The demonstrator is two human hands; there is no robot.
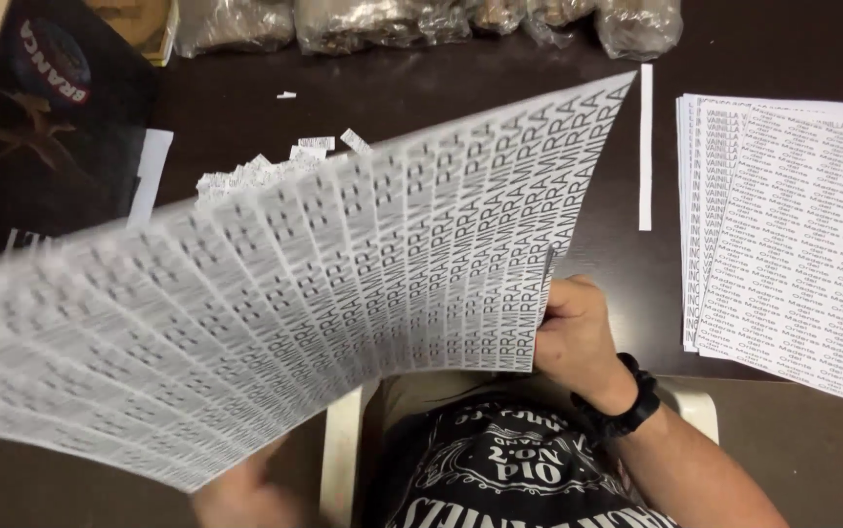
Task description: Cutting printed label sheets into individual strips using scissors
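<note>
A large white sheet printed with rows of repeated words is held up, tilted, over the dark table; its left part is blurred. My right hand, with a black band on the wrist, is closed into a fist at the sheet's lower right edge. A thin dark blade, seemingly scissors, rises from the fist along that edge. My left hand is blurred and mostly hidden under the sheet's lower edge, where it holds the sheet up.
A stack of printed sheets lies at the right, with a long white paper strip beside it. Small cut paper slips lie behind the sheet. A dark printed box stands at the left, clear bags at the back.
</note>
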